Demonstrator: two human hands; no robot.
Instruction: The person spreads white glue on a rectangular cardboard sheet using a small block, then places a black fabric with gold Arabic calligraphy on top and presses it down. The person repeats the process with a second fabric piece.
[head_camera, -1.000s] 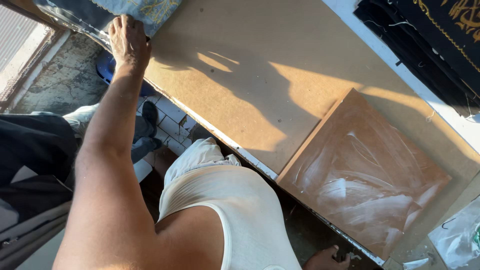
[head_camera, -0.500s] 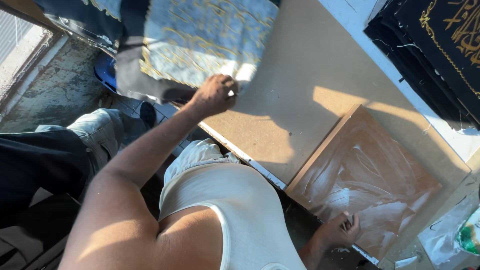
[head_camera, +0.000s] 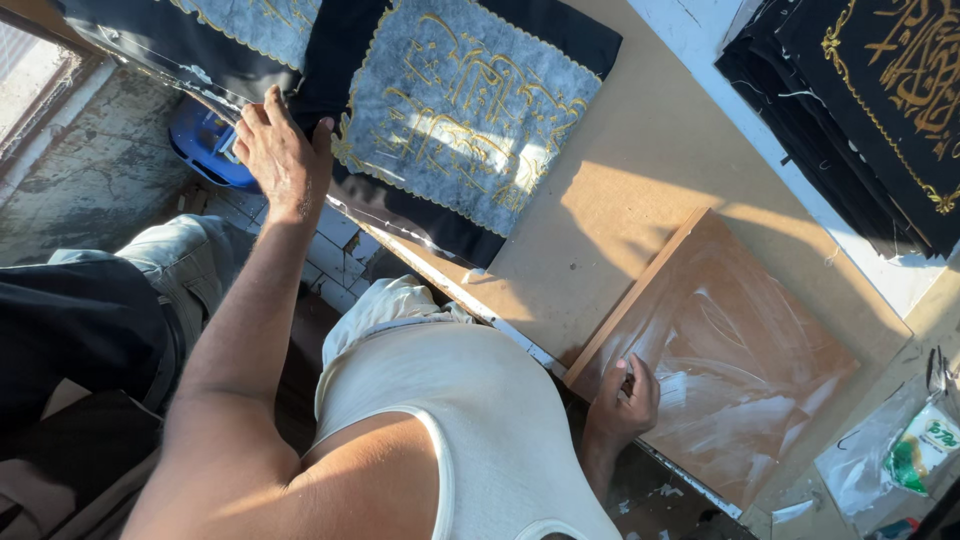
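I had my left hand (head_camera: 283, 150) closed on the near edge of the black cloth (head_camera: 455, 120) with its grey, gold-embroidered panel, which lay spread over the far end of the brown surface (head_camera: 640, 200) and hung partly past its edge. My right hand (head_camera: 622, 400) rested with fingers curled loosely on the near corner of the glue-smeared board (head_camera: 740, 350), holding nothing else. I judged the cloth light, soft and floppy, best pinched along its hem; the board looked stiff and possibly tacky.
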